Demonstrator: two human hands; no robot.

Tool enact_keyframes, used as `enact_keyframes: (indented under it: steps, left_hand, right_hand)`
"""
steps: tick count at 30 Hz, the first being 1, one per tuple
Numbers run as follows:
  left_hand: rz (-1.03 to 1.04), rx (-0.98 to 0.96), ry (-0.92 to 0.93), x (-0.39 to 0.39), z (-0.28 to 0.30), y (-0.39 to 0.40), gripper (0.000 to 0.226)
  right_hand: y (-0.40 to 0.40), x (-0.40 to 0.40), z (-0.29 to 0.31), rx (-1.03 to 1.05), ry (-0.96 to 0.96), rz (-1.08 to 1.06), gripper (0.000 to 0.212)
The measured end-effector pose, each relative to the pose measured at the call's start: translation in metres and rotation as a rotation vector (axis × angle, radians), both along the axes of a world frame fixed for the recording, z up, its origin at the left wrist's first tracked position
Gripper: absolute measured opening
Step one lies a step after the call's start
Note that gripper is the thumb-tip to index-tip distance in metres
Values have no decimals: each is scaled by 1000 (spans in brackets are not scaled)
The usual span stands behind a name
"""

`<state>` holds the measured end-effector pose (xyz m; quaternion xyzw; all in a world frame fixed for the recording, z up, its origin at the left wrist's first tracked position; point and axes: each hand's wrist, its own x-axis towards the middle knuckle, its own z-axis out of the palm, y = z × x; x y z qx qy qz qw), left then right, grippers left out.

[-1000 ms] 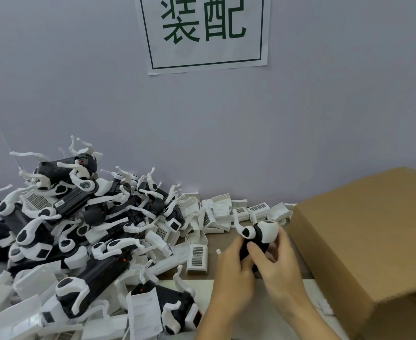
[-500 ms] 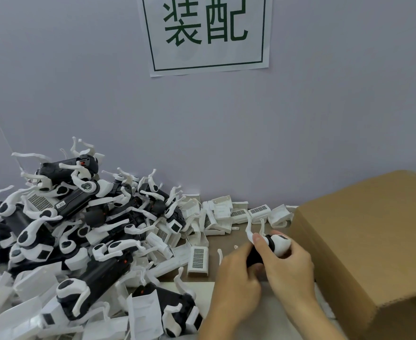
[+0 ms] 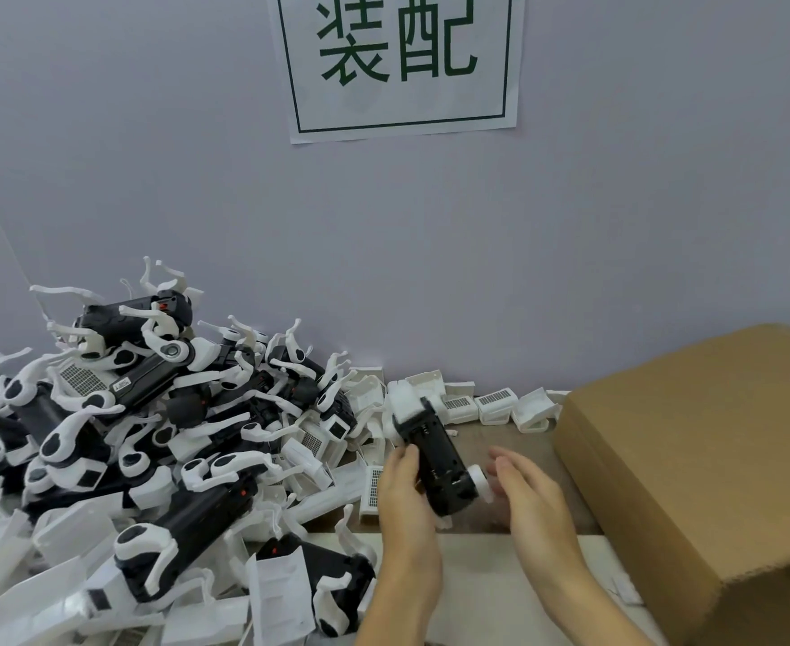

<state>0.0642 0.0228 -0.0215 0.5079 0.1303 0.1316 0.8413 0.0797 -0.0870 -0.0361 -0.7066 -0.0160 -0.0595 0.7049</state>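
A black-and-white plastic device (image 3: pixel 437 463) is held above the table in front of me, its black underside turned up and a white block at its far end. My left hand (image 3: pixel 402 501) grips it along its left side. My right hand (image 3: pixel 530 494) hovers just right of the device with its fingers spread and relaxed, slightly blurred, holding nothing. A round white knob at the device's near right corner lies close to the right fingertips.
A big heap of the same black-and-white devices (image 3: pixel 141 421) fills the left. Small white vented caps (image 3: pixel 495 403) lie along the wall. A large cardboard box (image 3: pixel 691 463) stands at the right. A white paper sign (image 3: pixel 402 62) hangs on the wall.
The device has been turned over, so its black underside now faces up. My right hand has let go of it and moved off to the right; the left hand keeps hold.
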Motion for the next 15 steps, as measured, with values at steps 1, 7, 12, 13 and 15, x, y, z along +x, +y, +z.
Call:
enact_keyframes:
  steps: [1,7,12,13,15]
  left_hand:
    - [-26,-80,32,0,2,2,40]
    - [-30,60,94,2,-1,-3,37]
    - [-46,-49,130,3,-1,-2,39]
    - [-77,-83,111,3,-1,0,39]
    - [-109,-132,52,3,1,2,40]
  right_hand:
    - [1,0,0,-26,28,8,26]
    - [2,-3,1,-18,84,97,36]
    - [4,-4,3,64,70,161,33]
    - [4,-4,3,119,56,159,35]
    - [4,-5,4,203,19,160,50]
